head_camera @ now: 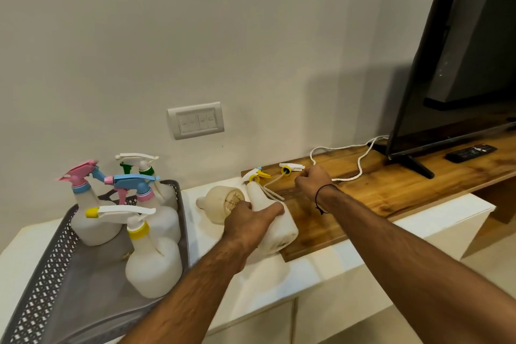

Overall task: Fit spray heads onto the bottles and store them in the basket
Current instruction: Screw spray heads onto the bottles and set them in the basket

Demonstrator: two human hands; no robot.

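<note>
My left hand [251,220] grips a white bottle [275,227] that lies tilted on the counter, with a yellow-and-white spray head [256,176] at its neck. Beside it a second white bottle [223,201] lies on its side with no head, base towards me. My right hand [312,181] is curled at the right end of a loose spray head [290,168] with a yellow collar, whose dip tube [272,181] trails left over the wooden board. The grey perforated basket [55,274] at left holds several upright bottles with fitted heads, the nearest one yellow-collared [152,265].
A wooden board [391,193] lies on the white cabinet top [321,262]. On the board are a white cable [360,165], a television [460,64] on its stand and a remote [472,152]. A wall socket plate [195,120] is behind.
</note>
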